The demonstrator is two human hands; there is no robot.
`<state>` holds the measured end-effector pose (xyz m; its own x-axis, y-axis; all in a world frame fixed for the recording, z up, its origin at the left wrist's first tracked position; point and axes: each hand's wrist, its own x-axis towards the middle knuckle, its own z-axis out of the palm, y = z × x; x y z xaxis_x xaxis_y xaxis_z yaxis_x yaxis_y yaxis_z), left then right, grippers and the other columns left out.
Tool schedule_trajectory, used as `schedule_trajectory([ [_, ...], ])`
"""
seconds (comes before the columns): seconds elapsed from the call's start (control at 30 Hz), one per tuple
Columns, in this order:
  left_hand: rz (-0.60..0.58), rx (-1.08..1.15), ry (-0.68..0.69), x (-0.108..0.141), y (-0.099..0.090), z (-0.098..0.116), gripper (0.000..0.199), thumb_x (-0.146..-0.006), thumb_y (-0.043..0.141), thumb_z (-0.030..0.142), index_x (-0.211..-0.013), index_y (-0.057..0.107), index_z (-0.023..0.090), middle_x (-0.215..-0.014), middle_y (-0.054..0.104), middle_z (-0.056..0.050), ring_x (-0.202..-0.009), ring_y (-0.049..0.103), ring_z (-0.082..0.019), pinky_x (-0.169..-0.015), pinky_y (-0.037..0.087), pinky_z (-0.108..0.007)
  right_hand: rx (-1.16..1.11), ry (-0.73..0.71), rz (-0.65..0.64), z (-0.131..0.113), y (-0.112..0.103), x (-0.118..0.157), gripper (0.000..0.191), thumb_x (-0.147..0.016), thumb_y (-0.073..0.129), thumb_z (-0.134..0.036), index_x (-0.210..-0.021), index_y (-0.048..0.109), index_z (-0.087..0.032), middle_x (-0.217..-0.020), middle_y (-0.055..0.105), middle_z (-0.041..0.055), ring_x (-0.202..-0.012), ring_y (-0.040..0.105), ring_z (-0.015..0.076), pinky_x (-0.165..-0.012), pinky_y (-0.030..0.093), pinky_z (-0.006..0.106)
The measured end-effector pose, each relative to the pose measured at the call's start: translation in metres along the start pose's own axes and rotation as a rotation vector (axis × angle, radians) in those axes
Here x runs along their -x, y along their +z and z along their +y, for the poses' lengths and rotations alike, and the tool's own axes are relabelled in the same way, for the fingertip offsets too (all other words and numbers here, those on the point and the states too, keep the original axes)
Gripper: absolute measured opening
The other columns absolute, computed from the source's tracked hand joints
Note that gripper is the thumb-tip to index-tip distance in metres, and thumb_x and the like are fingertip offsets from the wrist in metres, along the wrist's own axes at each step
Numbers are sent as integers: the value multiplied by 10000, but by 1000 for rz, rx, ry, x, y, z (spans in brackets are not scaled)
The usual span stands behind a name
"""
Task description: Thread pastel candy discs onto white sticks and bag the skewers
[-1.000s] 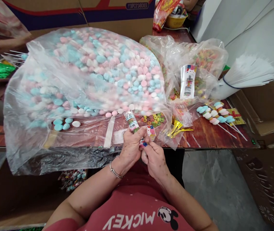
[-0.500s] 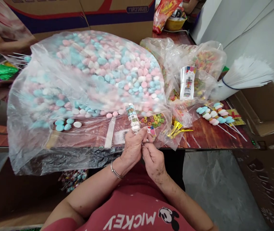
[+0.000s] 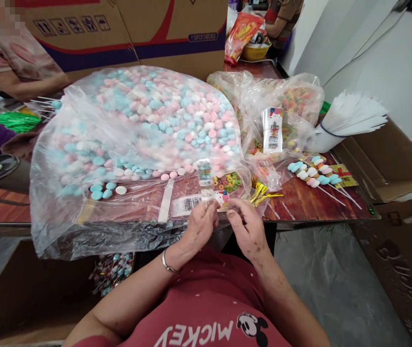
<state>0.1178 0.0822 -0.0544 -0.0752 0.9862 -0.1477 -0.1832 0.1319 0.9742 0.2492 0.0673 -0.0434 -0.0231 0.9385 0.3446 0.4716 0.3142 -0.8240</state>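
My left hand (image 3: pixel 202 224) is closed around the lower end of a wrapped candy stick (image 3: pixel 204 174), which stands up from the fist, blurred, with a printed label. Beside it my right hand (image 3: pixel 247 226) pinches a thin gold strip (image 3: pixel 223 209) that reaches toward the left fingers. Just beyond the hands lie colourful candy rings (image 3: pixel 227 181) and a printed wrapper (image 3: pixel 186 205). A large clear bag (image 3: pixel 155 120) of pink, blue and white candies covers the table's middle. Gold ties (image 3: pixel 262 193) lie right of the rings.
Finished candy skewers (image 3: pixel 314 172) lie at the right, near a container of white sticks (image 3: pixel 331 137) and a cardboard box (image 3: pixel 383 154). Printed labels (image 3: pixel 273 130) rest on another bag. A dark mug (image 3: pixel 10 178) stands at left. Another person's arm (image 3: pixel 28 86) is at upper left.
My right hand has moved right, away from my left, and a gold strip now shows between them. The candy stick now stands more upright. The whole view has shifted slightly.
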Motion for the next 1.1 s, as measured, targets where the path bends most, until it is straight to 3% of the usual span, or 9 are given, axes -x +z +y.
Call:
schedule_trajectory([
  [0.13, -11, -374, 261, 14, 5, -8, 90, -788, 607, 262, -717, 602, 208, -664, 629, -44, -582, 520, -183, -611, 424, -293, -6, -52, -181, -4, 4, -3, 231, -934, 473, -331, -824, 608, -179, -859, 630, 59, -859, 562, 191, -794, 468, 326],
  [0.23, -32, -657, 320, 25, 5, -8, 21, -753, 575, 187, -767, 588, 198, -598, 590, -56, -506, 519, -202, -557, 422, -310, -89, 12, -157, -5, 11, -1, 285, -951, 409, -307, -733, 547, -187, -786, 597, 34, -792, 552, 164, -742, 459, 296],
  [0.33, -281, -888, 384, 38, -4, 13, 37, -783, 572, 200, -807, 596, 184, -589, 590, -58, -488, 548, -209, -542, 443, -313, -120, 87, -98, -3, 10, -1, 267, -949, 399, -316, -747, 522, -193, -755, 596, 18, -731, 555, 147, -686, 450, 271],
  [0.4, -473, -915, 479, 46, -11, 36, 141, -858, 524, 217, -738, 596, 199, -571, 591, -46, -491, 556, -185, -557, 463, -295, -91, 95, -156, -2, 8, -4, 265, -960, 380, -311, -760, 512, -196, -693, 592, -3, -649, 540, 132, -622, 429, 249],
  [0.47, -429, -840, 642, 49, -17, 59, 203, -913, 454, 190, -844, 645, 201, -712, 669, -79, -644, 627, -192, -654, 506, -298, -22, 20, -294, -4, 7, -6, 252, -964, 386, -287, -772, 521, -197, -643, 593, -17, -598, 529, 127, -570, 398, 234],
  [0.53, -307, -776, 804, 45, -22, 73, 240, -899, 462, 168, -1016, 670, 186, -1010, 709, -149, -982, 654, -252, -876, 511, -373, 88, -119, -419, -6, 8, -8, 204, -948, 430, -237, -795, 557, -190, -678, 636, -1, -618, 559, 140, -559, 384, 236],
  [0.6, -323, -791, 784, 34, -28, 76, 289, -888, 486, 182, -1119, 661, 173, -1160, 683, -165, -1123, 614, -283, -975, 475, -420, 207, -267, -462, -7, 12, -7, 156, -921, 478, -177, -822, 598, -179, -766, 684, 32, -666, 599, 156, -576, 385, 247],
  [0.87, -743, -548, 280, -1, -54, 69, 266, -901, 551, 280, -1103, 718, 236, -927, 762, -75, -788, 715, -193, -692, 557, -237, 430, -728, -414, -10, 12, -2, 271, -978, 415, -156, -828, 641, -148, -756, 658, 55, -687, 576, 167, -639, 382, 290],
  [1.1, -738, -472, 390, -13, -51, 79, 133, -802, 683, 291, -688, 750, 279, -621, 712, 1, -561, 678, -172, -536, 560, -235, 579, -890, -288, -29, -8, -6, 328, -990, 387, -154, -747, 608, -160, -659, 537, 19, -658, 459, 164, -661, 326, 329],
])
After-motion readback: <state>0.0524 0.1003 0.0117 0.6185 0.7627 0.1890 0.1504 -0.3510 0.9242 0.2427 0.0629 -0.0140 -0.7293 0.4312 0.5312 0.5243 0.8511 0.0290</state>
